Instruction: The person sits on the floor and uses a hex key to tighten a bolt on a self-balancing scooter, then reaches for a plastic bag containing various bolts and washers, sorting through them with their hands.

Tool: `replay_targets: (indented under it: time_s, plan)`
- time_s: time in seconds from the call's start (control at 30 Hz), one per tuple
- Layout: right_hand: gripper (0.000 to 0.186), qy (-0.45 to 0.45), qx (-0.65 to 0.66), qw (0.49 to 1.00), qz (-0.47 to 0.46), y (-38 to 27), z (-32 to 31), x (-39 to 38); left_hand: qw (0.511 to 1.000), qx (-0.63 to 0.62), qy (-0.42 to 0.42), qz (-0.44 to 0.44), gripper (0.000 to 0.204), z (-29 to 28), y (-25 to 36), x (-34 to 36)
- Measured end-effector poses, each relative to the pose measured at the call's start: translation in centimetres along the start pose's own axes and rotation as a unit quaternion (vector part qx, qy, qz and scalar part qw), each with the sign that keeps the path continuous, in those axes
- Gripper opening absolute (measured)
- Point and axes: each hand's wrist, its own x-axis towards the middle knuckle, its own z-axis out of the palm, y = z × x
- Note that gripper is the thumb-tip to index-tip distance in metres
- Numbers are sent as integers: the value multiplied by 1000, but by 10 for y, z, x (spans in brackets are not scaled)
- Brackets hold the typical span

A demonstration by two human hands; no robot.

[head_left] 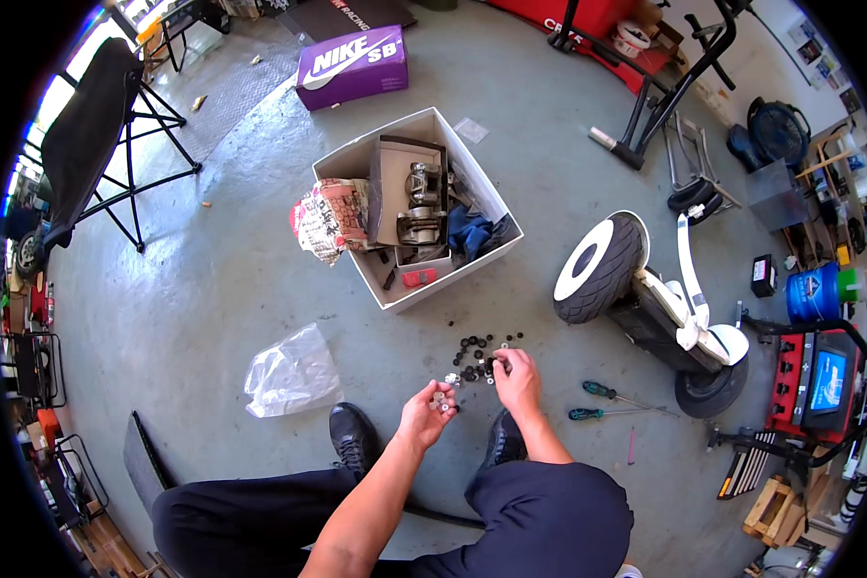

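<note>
Small white pieces are cradled in the left hand, its fingers half curled around them, palm turned upward. The right hand is held over the near right edge of a scattered cluster of small black pieces on the floor; its fingers are drawn nearly together, but whether anything is pinched there cannot be told. An open white box is set beyond the cluster — metal parts are contained in it. A clear plastic bag is laid to the left, and two screwdrivers to the right.
</note>
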Motion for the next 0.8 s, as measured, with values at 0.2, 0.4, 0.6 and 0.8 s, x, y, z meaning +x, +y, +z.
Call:
replay_targets:
  time_s: [0.2, 0.4, 0.6, 0.8]
  plan:
    - [23, -57, -227, 972, -17, 0, 18, 8, 999, 28, 24, 0, 31, -9, -3, 2]
    - [19, -24, -154, 988, 14, -2, 20, 5, 997, 49, 45, 28, 32, 10, 0, -7]
    - [21, -77, 23, 996, 34, -30, -15, -9, 1000, 16, 22, 3, 31, 12, -6, 0]
    - [22, -12, -99, 992, -74, 35, -17, 22, 999, 31, 14, -30, 33, -6, -9, -2]
